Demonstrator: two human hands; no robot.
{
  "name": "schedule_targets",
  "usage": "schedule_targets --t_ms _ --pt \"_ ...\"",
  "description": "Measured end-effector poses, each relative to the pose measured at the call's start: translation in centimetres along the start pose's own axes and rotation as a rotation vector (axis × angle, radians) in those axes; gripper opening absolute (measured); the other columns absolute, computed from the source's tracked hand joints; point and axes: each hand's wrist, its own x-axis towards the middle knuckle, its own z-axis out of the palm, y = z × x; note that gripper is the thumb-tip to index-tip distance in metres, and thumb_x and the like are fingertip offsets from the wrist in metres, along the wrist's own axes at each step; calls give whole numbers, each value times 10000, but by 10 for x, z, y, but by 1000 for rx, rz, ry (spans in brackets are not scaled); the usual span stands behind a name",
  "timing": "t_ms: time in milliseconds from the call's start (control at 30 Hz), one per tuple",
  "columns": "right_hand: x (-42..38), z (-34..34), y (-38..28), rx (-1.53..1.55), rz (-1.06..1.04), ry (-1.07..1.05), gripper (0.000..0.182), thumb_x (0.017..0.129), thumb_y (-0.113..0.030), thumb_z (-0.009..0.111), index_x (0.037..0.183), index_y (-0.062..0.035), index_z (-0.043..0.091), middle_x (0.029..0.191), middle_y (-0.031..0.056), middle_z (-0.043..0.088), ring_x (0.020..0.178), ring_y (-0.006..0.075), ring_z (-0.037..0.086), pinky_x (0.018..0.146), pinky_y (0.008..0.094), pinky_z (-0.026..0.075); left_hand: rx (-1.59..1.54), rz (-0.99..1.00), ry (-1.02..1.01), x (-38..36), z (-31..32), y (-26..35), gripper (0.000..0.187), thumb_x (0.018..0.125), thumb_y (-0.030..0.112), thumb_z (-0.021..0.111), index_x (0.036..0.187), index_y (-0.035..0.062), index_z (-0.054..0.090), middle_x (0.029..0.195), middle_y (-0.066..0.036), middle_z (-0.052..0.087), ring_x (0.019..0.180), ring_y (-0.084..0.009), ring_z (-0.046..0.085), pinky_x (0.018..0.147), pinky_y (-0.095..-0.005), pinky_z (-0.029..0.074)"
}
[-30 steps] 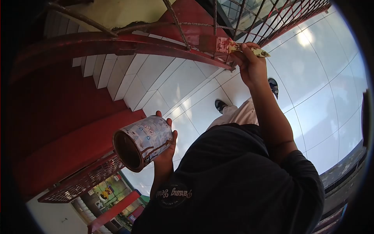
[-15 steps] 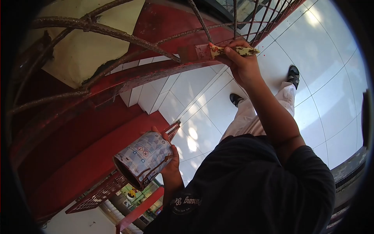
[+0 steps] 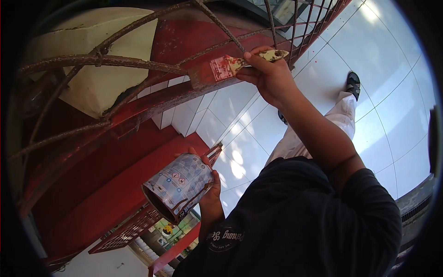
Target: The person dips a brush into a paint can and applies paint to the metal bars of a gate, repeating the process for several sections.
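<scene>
Head cam: right hand [image 3: 270, 78] wrapped tight around paintbrush [image 3: 240, 62], bristles pressed on rusty red railing bar [image 3: 152, 99]. Left hand [image 3: 210, 187] curled under paint can [image 3: 177, 187], can tipped sideways at chest level, open mouth facing lower left. White tile floor [image 3: 387, 69] below, red stairs [image 3: 106, 184] left.

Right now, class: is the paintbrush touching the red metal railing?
Touching. The head view shows the paintbrush bristles pressed flat against the red railing, with no gap, held by the right hand.

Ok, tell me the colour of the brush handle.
The brush handle is pale cream, smeared with dark red-brown paint; the head view shows it in the right hand.
</scene>
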Motion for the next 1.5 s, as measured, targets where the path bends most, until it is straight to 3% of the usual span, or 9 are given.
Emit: schedule_targets --t_ms 200,467,600,700,867,1000,1100,1300,1500 --pt "4 -17 -2 -162 14 121 220 852 -55 700 1002 36 568 956 177 668 847 291 714 713 371 634 -78 8 30 0 -4 -3 483 961 533 459 1428 416 415 1594 17 275 1432 -357 313 1111 -653 267" --pt "13 1 3 -229 15 118 166 890 -63 673 997 -39 548 904 132 681 762 266 727 679 342 631 -89 17 54 -8 -9 1 481 954 559 456 1418 435 421 1597 19 267 1436 -342 309 1106 -662 273" --pt "4 8 0 -117 -92 43 188 856 -38 698 973 33 569 959 181 667 864 287 713 748 365 630 -78 -7 8 -9 -14 6 513 960 462 495 1454 369 394 1599 35 257 1448 -331 290 1133 -622 255" --pt "8 7 16 -105 -164 -68 183 867 -37 693 963 19 548 953 173 661 866 282 712 753 376 633 -77 9 34 -17 -17 7 518 963 429 505 1461 350 388 1600 36 256 1449 -329 287 1140 -614 249" --pt "9 -5 19 -43 -178 -46 175 889 -43 672 988 -13 530 946 146 660 861 286 716 732 391 634 -59 -5 4 -14 -20 12 520 968 412 501 1468 335 379 1602 26 253 1451 -329 285 1135 -614 259" --pt "10 10 24 -95 -222 -63 163 901 -51 660 1001 -22 535 952 147 664 871 296 717 710 386 632 -88 59 110 -24 -15 11 501 945 556 478 1422 415 422 1598 -15 264 1435 -350 308 1104 -671 270" --pt "14 3 20 -165 -111 27 216 863 -73 718 963 5 543 930 155 657 876 274 705 775 377 628 -93 57 120 -25 -14 11 510 940 562 480 1425 415 418 1600 -15 260 1436 -355 305 1102 -670 275" --pt "0 20 17 -172 -334 -116 195 848 -72 743 922 -3 576 904 110 663 863 192 693 755 309 602 -77 68 121 -27 -18 14 518 932 554 502 1423 410 424 1600 -24 258 1434 -368 302 1107 -668 268" --pt "9 8 17 -301 -374 -104 172 853 -42 735 924 -2 584 895 83 660 854 156 681 767 262 577 -70 60 96 -24 -19 15 515 934 547 505 1424 409 424 1594 -36 273 1430 -370 310 1104 -666 279"
